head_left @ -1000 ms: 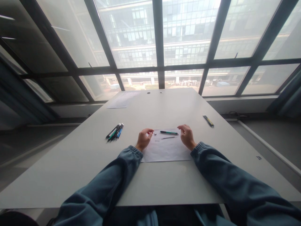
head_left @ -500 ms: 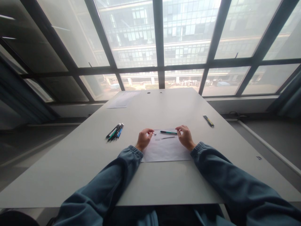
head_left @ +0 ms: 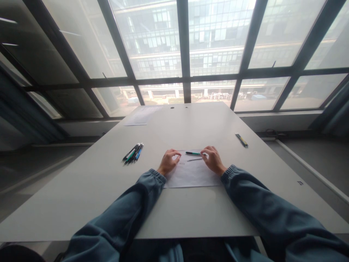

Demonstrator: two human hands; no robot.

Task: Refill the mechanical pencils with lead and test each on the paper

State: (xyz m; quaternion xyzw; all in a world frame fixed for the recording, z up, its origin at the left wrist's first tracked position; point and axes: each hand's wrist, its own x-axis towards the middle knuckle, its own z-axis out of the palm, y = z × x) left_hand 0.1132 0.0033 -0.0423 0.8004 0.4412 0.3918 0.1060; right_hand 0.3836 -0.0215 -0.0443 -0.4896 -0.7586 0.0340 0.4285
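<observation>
We see a green-and-black pen (head_left: 194, 153) lying flat on a white sheet of paper (head_left: 191, 176) near the middle of the grey table (head_left: 191, 120), its long axis running left to right across our view; which end carries the tip is too small to make out. Just below it lies a thin dark rod (head_left: 194, 159), roughly parallel and slightly tilted. Our right hand (head_left: 213, 160) has its fingers curled and its fingertips pinched at the pen's right end, touching it; whether the grip is firm we cannot tell. Our left hand (head_left: 169, 161) rests on the left part of the sheet with fingers loosely bent, thumb and forefinger drawn close together just left of the pen; we cannot tell whether they pinch anything. To the left, well apart, lies a bundle of pens (head_left: 133, 153), and to the right, a yellow-and-black pen (head_left: 241, 140) lies alone. A second sheet (head_left: 141, 115) sits at the far end.
</observation>
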